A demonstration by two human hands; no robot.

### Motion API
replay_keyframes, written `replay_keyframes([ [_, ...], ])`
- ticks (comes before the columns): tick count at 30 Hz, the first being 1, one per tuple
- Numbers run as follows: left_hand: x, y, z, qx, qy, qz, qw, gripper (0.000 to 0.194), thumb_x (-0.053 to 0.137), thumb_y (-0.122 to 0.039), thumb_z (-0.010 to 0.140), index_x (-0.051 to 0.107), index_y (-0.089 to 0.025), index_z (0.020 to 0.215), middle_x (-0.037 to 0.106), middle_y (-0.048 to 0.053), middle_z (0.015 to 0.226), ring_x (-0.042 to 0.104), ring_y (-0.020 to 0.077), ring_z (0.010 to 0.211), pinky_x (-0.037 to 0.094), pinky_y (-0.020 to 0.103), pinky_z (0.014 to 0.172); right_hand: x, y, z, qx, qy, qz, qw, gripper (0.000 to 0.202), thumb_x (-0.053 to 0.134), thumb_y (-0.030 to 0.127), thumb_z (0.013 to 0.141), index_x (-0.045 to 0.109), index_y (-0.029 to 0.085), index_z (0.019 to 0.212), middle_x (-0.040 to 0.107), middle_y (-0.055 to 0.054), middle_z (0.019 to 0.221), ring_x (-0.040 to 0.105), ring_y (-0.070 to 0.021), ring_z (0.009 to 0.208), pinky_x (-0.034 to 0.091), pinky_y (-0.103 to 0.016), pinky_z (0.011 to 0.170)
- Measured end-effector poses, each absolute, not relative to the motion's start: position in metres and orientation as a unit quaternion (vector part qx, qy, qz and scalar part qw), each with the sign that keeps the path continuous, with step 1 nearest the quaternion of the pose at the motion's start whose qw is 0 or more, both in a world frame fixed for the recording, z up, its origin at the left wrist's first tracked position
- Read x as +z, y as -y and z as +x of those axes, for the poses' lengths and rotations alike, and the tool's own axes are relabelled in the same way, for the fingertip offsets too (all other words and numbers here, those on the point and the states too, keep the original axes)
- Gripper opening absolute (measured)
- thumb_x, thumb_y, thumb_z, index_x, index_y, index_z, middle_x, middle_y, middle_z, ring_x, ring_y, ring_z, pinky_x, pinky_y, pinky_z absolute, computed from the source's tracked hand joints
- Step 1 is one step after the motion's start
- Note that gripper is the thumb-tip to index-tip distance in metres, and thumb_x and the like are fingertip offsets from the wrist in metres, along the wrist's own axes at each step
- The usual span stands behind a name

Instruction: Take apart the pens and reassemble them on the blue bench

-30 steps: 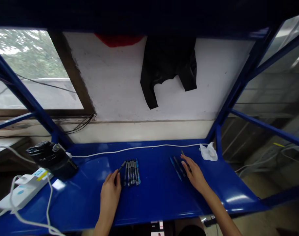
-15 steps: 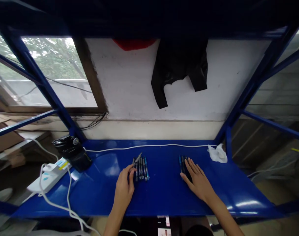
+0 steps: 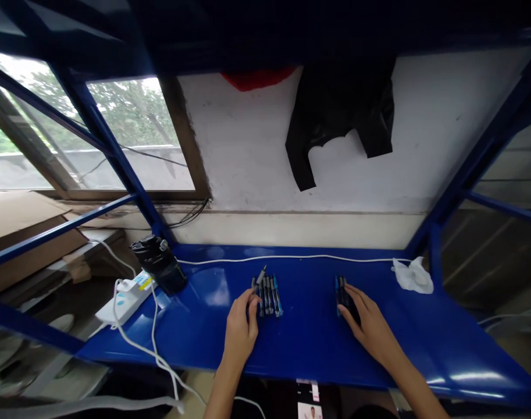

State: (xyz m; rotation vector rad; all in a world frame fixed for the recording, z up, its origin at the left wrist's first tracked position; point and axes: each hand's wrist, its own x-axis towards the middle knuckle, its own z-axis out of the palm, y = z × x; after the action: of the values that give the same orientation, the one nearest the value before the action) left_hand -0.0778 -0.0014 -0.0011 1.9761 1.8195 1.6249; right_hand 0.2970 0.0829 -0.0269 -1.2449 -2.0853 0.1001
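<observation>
We look down at a glossy blue worktop (image 3: 306, 343) with two bare hands over it, one either side of the middle. Our left hand (image 3: 242, 320) is nearly closed, thumb and fingertips pinched on a single pen (image 3: 261, 276), which slants with its upper end pointing away from us and a little to the right. The held pen overlaps the left end of a row of pens (image 3: 268, 297) lying side by side, lengthwise away from us. Most are black with grey upper parts; the one at the right end, a blue pen (image 3: 277, 295), is brighter.

Well to the right lies a smaller group of pens (image 3: 340, 291), dark with blue at its left edge. Our right hand (image 3: 370, 320) is part open and curved beside this group, thumb and fingers reaching its right side and partly hiding it. We cannot tell whether it grips any of them.

A white cable (image 3: 256, 258) runs along the back of the worktop to a crumpled white tissue (image 3: 413, 276) at the far right. At the left are a black bottle (image 3: 163, 270) and, in front of it, a white power strip (image 3: 124, 304).
</observation>
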Motion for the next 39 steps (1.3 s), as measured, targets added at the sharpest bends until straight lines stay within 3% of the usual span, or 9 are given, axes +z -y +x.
replay_keyframes([
  [5, 0.005, -0.001, -0.067, 0.475, -0.541, 0.691, -0.061, 0.025, 0.054, -0.021, 0.111, 0.062, -0.023, 0.134, 0.079, 0.009, 0.105, 0.075, 0.0251, 0.089, 0.058, 0.04, 0.083, -0.001, -0.065, 0.256, 0.168, 0.763, -0.421, 0.461, 0.025, 0.053, 0.042, 0.113, 0.071, 0.026, 0.12, 0.074, -0.013, 0.124, 0.071, -0.0307, 0.12, 0.056, -0.05, 0.108],
  [8, 0.009, -0.01, -0.042, 0.469, -0.523, 0.709, -0.052, 0.026, 0.054, -0.018, 0.11, 0.061, -0.023, 0.135, 0.079, 0.009, 0.105, 0.075, 0.0251, 0.089, 0.058, 0.04, 0.083, 0.016, -0.063, 0.211, 0.289, 0.75, -0.366, 0.469, 0.03, 0.057, 0.045, 0.111, 0.07, 0.026, 0.13, 0.073, -0.013, 0.13, 0.072, -0.029, 0.118, 0.058, -0.046, 0.105],
  [11, 0.01, -0.027, -0.007, 0.46, -0.513, 0.724, -0.026, 0.032, 0.051, -0.015, 0.109, 0.059, -0.022, 0.139, 0.079, 0.012, 0.113, 0.076, 0.0279, 0.098, 0.059, 0.043, 0.086, 0.029, -0.074, 0.169, 0.405, 0.715, -0.317, 0.474, 0.037, 0.056, 0.051, 0.111, 0.07, 0.027, 0.135, 0.074, -0.011, 0.133, 0.071, -0.0282, 0.122, 0.058, -0.045, 0.106],
  [15, 0.013, -0.059, 0.024, 0.435, -0.494, 0.753, -0.003, 0.056, 0.052, -0.011, 0.103, 0.046, -0.014, 0.158, 0.069, 0.024, 0.141, 0.068, 0.0367, 0.131, 0.057, 0.054, 0.105, 0.035, -0.111, 0.143, 0.476, 0.638, -0.329, 0.509, 0.046, 0.054, 0.064, 0.109, 0.077, 0.025, 0.103, 0.08, -0.009, 0.107, 0.074, -0.0277, 0.108, 0.055, -0.047, 0.109],
  [19, 0.022, -0.093, 0.021, 0.502, -0.475, 0.72, 0.064, 0.03, 0.058, -0.022, 0.107, 0.066, -0.025, 0.135, 0.071, 0.014, 0.135, 0.066, 0.0306, 0.13, 0.051, 0.054, 0.115, 0.027, -0.155, 0.141, 0.56, 0.52, -0.352, 0.54, 0.054, 0.071, 0.079, 0.091, 0.068, 0.026, 0.094, 0.071, -0.004, 0.082, 0.067, -0.0212, 0.074, 0.057, -0.033, 0.067],
  [21, 0.025, -0.112, 0.014, 0.57, -0.482, 0.659, 0.093, 0.021, 0.059, -0.031, 0.109, 0.069, -0.024, 0.126, 0.074, 0.012, 0.126, 0.068, 0.028, 0.122, 0.053, 0.05, 0.111, 0.02, -0.168, 0.142, 0.592, 0.5, -0.354, 0.524, 0.058, 0.071, 0.083, 0.087, 0.064, 0.026, 0.093, 0.057, 0.004, 0.066, 0.049, -0.0143, 0.052, 0.04, -0.026, 0.046],
  [24, 0.024, -0.135, 0.005, 0.59, -0.486, 0.63, 0.135, 0.027, 0.058, -0.039, 0.11, 0.071, -0.024, 0.129, 0.074, 0.012, 0.131, 0.066, 0.0281, 0.129, 0.047, 0.052, 0.119, 0.012, -0.173, 0.144, 0.655, 0.476, -0.334, 0.483, 0.062, 0.068, 0.086, 0.087, 0.058, 0.026, 0.089, 0.033, 0.012, 0.058, 0.023, -0.0077, 0.044, 0.02, -0.022, 0.04],
  [33, 0.016, -0.137, 0.013, 0.611, -0.396, 0.494, 0.476, 0.048, 0.062, -0.057, 0.106, 0.078, -0.022, 0.135, 0.078, 0.013, 0.139, 0.07, 0.0295, 0.133, 0.044, 0.047, 0.124, 0.01, -0.167, 0.156, 0.836, 0.392, -0.24, 0.299, 0.062, 0.062, 0.084, 0.093, 0.058, 0.022, 0.085, 0.025, 0.014, 0.055, 0.011, -0.0071, 0.045, 0.017, -0.022, 0.04],
  [39, 0.025, -0.132, 0.008, 0.632, -0.315, 0.359, 0.61, 0.053, 0.082, -0.056, 0.093, 0.08, -0.017, 0.129, 0.083, 0.017, 0.122, 0.078, 0.03, 0.115, 0.058, 0.041, 0.102, 0.014, -0.164, 0.156, 0.876, 0.395, -0.204, 0.186, 0.053, 0.061, 0.074, 0.098, 0.055, 0.023, 0.085, 0.028, 0.013, 0.057, 0.012, -0.0079, 0.044, 0.019, -0.022, 0.04],
])
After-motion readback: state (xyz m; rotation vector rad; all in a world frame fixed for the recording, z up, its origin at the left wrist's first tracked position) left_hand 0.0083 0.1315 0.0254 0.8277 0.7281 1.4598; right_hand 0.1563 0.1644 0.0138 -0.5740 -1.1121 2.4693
